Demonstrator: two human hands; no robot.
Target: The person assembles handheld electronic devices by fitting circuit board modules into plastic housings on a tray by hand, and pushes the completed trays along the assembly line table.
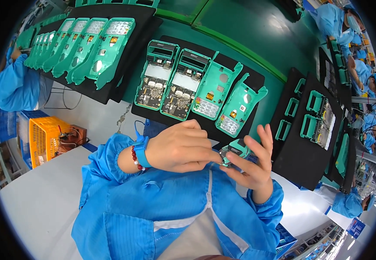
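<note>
In front of my chest I have a small green plastic part [241, 148] with a dark face and a metallic end. My right hand [255, 162] holds it between thumb and fingers, the other fingers raised and spread. My left hand [181, 145] is curled, its fingertips pinched at the part's left end; what exactly they grip there is hidden. A blue strap and a red bead bracelet circle the left wrist. Just beyond my hands lie a green housing shell [241, 104], a second green shell [216, 89] and two housings fitted with circuit boards [182, 95].
The housings rest on a black foam mat [162, 116] over a green bench. More green shells [110, 52] stand in a row at the left. Small green frames [313, 102] lie on black mats at the right. An orange basket [45, 138] sits lower left; people in blue work nearby.
</note>
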